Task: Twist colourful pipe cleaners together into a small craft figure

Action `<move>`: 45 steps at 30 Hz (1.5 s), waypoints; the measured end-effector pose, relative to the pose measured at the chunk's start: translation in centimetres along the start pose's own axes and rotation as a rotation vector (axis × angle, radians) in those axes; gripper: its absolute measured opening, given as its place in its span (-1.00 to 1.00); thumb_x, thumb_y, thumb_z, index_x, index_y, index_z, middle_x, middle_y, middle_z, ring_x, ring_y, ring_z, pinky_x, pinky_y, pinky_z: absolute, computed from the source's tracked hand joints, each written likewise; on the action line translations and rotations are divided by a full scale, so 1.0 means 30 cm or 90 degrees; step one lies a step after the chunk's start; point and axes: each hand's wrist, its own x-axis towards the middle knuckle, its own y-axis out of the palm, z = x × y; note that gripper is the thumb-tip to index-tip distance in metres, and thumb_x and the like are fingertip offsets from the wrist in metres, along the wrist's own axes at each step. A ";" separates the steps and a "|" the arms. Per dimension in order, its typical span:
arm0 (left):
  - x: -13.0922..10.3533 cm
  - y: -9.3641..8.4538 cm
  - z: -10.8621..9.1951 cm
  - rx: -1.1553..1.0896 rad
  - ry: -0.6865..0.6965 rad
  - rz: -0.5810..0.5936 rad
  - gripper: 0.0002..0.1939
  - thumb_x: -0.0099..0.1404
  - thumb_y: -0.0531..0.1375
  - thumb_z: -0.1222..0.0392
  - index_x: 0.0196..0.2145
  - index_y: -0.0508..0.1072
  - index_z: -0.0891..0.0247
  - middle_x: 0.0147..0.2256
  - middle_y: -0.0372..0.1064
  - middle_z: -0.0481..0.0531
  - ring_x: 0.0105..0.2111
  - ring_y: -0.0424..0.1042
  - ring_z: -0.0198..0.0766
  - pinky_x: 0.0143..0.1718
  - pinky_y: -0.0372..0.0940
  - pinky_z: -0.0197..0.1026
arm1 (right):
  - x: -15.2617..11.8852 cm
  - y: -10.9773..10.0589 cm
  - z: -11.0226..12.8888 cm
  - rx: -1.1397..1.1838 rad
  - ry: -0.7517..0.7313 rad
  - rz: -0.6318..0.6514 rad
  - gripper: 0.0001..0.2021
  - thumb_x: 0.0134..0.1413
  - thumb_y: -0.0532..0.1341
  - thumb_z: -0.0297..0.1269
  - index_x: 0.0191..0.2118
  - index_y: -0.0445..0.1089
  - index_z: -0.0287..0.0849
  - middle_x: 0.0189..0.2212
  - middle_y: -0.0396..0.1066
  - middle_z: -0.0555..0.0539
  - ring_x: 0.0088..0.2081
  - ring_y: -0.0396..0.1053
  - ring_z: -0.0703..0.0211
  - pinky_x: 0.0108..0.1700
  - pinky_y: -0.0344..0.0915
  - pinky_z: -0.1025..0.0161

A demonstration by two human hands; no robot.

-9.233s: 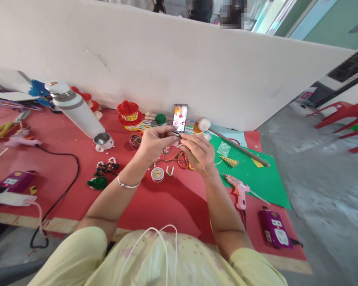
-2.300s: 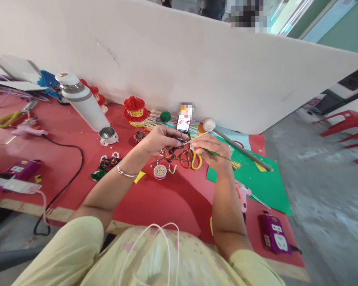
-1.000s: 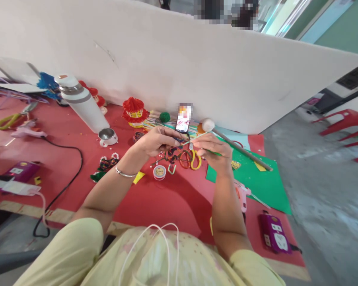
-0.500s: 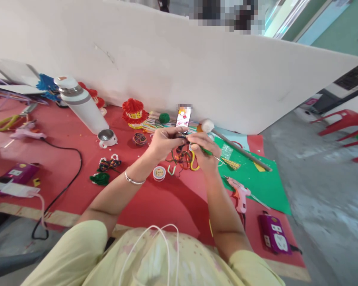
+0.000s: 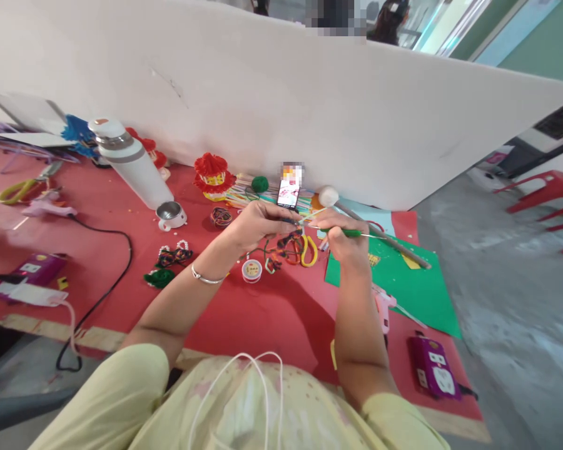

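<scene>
A crochet hook with a green handle [image 5: 351,233] lies across the fingers of my right hand [image 5: 346,247], its metal shaft pointing left. My left hand [image 5: 256,228] is closed, pinching the dark multicoloured yarn [image 5: 284,244], part of which hangs below the fingertips. Between the two hands a thin pale strand slants upward; what it belongs to is unclear. The hook's tip sits close to the left fingertips, too small to make out whether it is in the yarn. Just beneath are yellow-handled scissors [image 5: 315,253] and a small round spool [image 5: 252,270].
A phone [image 5: 288,192] leans at the white partition [image 5: 244,87]. Leftward stand a white flask [image 5: 138,169], a metal-lined cup [image 5: 171,215] and a red yarn ornament [image 5: 212,172]. At right are a pink glue gun [image 5: 383,312], green sheet [image 5: 426,300] and purple power strip [image 5: 434,369].
My right hand has moved right with the crochet hook, away from my left hand, and the hook now lies flatter. The hanging yarn now reaches lower, beside the spool.
</scene>
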 end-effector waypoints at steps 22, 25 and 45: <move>0.002 0.003 0.007 0.257 0.096 -0.065 -0.80 0.03 0.42 0.34 -0.33 0.78 0.28 -0.36 0.68 0.06 -0.39 0.56 -0.25 -0.32 0.44 -0.24 | 0.015 -0.004 0.062 -0.218 -0.093 0.136 -0.89 0.31 0.40 -0.24 -0.12 0.69 0.09 -0.25 0.74 0.02 -0.19 0.65 0.10 -0.07 0.57 0.05; 0.004 0.011 0.015 0.220 0.093 -0.128 -0.75 0.02 0.44 0.33 -0.28 0.77 0.31 -0.42 0.62 0.02 -0.45 0.48 -0.32 -0.41 0.35 -0.29 | 0.002 0.034 0.043 -0.313 -0.181 0.124 -0.78 0.30 0.41 -0.26 0.02 0.64 0.14 -0.14 0.74 0.03 -0.13 0.64 0.07 -0.03 0.57 0.02; 0.035 -0.063 -0.022 0.247 0.005 0.072 -0.83 -0.06 0.38 0.36 -0.47 0.76 0.22 -0.48 0.61 0.05 -0.53 0.39 -0.35 -0.53 0.22 -0.31 | -0.002 0.018 0.062 -0.102 0.110 0.063 -0.79 0.35 0.36 -0.09 -0.30 0.70 0.01 -0.44 0.65 0.03 -0.36 0.59 0.15 -0.24 0.52 0.15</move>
